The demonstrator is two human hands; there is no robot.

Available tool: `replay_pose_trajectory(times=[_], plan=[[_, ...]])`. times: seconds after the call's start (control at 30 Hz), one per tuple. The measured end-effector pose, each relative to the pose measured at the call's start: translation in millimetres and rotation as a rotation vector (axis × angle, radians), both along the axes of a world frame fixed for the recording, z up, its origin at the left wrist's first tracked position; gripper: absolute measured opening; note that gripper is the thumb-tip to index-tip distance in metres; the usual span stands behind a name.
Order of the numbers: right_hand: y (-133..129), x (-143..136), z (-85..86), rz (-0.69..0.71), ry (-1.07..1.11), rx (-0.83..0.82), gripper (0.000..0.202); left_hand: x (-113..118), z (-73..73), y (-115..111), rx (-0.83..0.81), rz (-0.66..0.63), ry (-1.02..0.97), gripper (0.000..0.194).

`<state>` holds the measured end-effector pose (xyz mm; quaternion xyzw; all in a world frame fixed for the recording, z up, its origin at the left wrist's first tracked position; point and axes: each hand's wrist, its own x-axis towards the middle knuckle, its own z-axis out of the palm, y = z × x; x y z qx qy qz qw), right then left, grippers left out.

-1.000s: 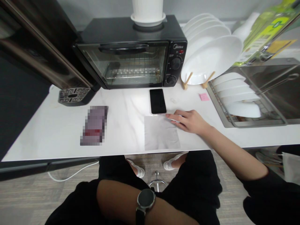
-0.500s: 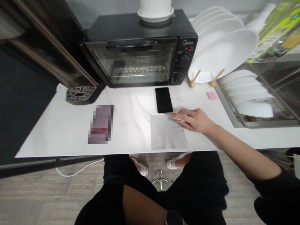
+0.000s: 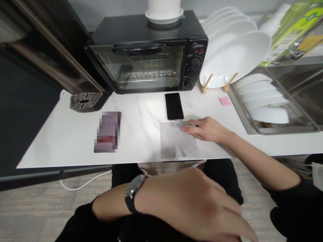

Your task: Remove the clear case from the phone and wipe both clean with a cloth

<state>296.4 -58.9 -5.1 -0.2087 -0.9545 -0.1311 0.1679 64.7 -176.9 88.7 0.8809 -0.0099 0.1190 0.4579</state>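
A thin grey cloth (image 3: 174, 143) lies flat near the counter's front edge. At its upper right corner, my right hand (image 3: 208, 129) has its fingers closed, with a pale bit of the cloth showing between them. Just beyond the cloth lies a black-screened smartphone (image 3: 174, 106). Large in the foreground, over my lap, is my left hand (image 3: 202, 201), with a watch (image 3: 135, 188) on its wrist. Its fingers reach toward the lower right, loosely stretched and a little blurred, with nothing seen in them. The fingertips are partly hidden at the bottom edge.
A pixelated purple, flat rectangular item (image 3: 108, 131) lies on the left of the white counter (image 3: 63, 144). Behind stand a dark drink machine (image 3: 85, 101) and a black toaster oven (image 3: 148, 67). White plates (image 3: 237, 60), a pink note (image 3: 225, 101) and a dish rack (image 3: 267, 101) are to the right.
My left hand has come up from the lap into the foreground, reaching right. My right hand's fingers have drawn together slightly at the cloth's corner. The view has shifted a little.
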Motion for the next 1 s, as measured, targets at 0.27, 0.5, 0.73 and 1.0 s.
replay_pose_trajectory(times=[0.27,0.5,0.73,1.0], plan=[[-5,0,4.1,-0.05,-0.005,-0.013,0.04,-46,6.9,141,0.365,1.03,0.432,0.038],[14,26,-2.0,-0.223,0.369,-0.17,0.066,-11,-43.7,176,0.562,1.241,0.846,0.081],[64,43,-32.4,-0.473,0.931,-0.456,0.06,12,-50.3,188,0.5,1.236,0.909,0.097],[27,37,-6.0,-0.568,1.1,-0.024,0.046,-14,-39.1,199,0.478,1.188,0.891,0.076]])
